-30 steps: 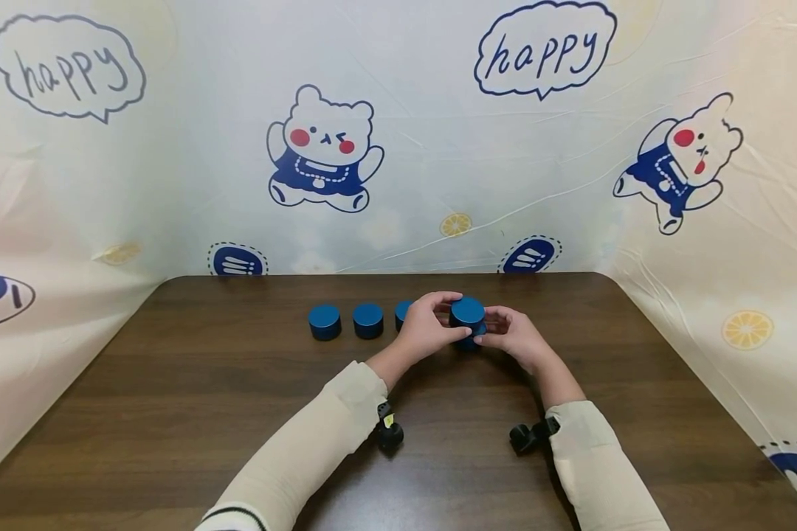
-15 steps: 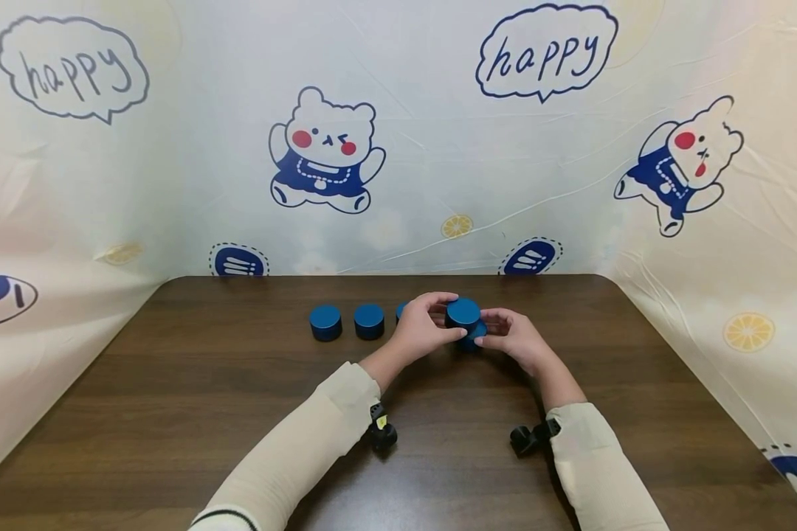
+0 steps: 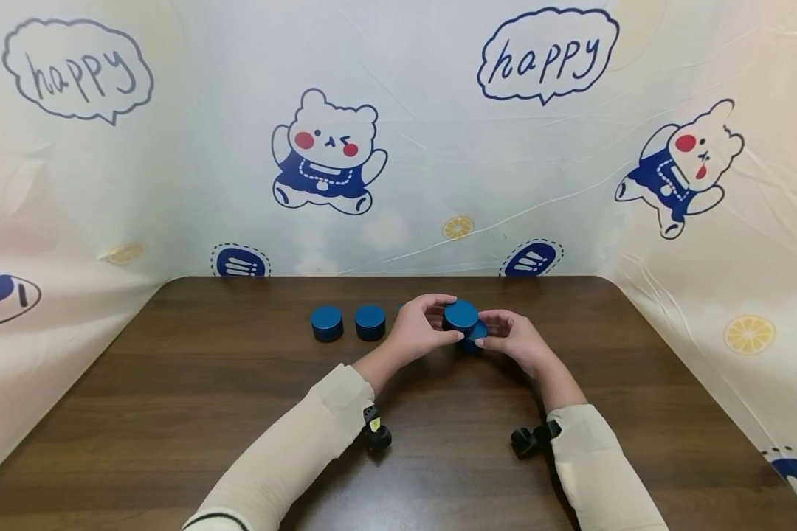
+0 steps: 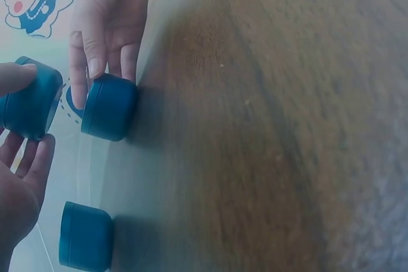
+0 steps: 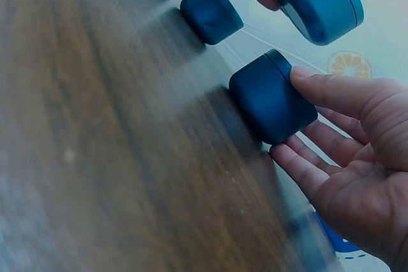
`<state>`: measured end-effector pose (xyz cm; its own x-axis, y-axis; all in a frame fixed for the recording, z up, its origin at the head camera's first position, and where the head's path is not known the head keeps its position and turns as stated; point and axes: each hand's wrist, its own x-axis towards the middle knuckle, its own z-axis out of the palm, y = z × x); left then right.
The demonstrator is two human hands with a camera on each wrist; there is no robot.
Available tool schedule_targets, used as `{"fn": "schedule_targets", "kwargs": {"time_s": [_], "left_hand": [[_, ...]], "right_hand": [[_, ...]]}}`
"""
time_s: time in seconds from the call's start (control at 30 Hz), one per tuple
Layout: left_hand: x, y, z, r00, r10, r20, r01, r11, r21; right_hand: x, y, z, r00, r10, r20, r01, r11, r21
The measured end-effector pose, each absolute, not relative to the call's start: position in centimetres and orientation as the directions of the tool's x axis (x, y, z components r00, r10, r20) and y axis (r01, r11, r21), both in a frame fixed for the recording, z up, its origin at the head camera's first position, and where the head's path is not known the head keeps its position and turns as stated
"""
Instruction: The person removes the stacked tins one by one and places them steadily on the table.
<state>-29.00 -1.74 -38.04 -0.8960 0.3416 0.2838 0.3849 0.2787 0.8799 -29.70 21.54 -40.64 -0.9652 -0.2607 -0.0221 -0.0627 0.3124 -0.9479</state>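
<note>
My left hand [image 3: 415,328] grips a blue round lidded container [image 3: 461,317] between thumb and fingers, held above the table. In the left wrist view, daylight shows between this held container [image 4: 32,101] and the one beside it. My right hand [image 3: 519,341] pinches that second blue container [image 3: 474,339], which stands on the table partly hidden behind the lifted one. Its thumb lies on the lid's edge in the right wrist view, with fingertips under the far side of the container [image 5: 271,100].
Two more blue containers, one at the far left [image 3: 327,324] and its neighbour [image 3: 370,324], stand in a row on the brown wooden table [image 3: 239,413]. A third is almost wholly hidden behind my left hand. A printed curtain [image 3: 418,147] closes off the table's back and sides.
My left hand has shifted slightly left with its container, uncovering more of the container under my right hand and covering more of the third one in the row. My right hand stays put.
</note>
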Motion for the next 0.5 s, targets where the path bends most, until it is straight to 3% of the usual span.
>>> {"fn": "schedule_targets", "kwargs": {"time_s": [0.5], "left_hand": [[-28.9,-3.3,-37.9,-0.915,0.327,0.236,0.33,0.271,0.904]], "right_hand": [[-29.7,21.5,-40.7,-0.965,-0.26,-0.029,-0.054,0.307,-0.95]]}}
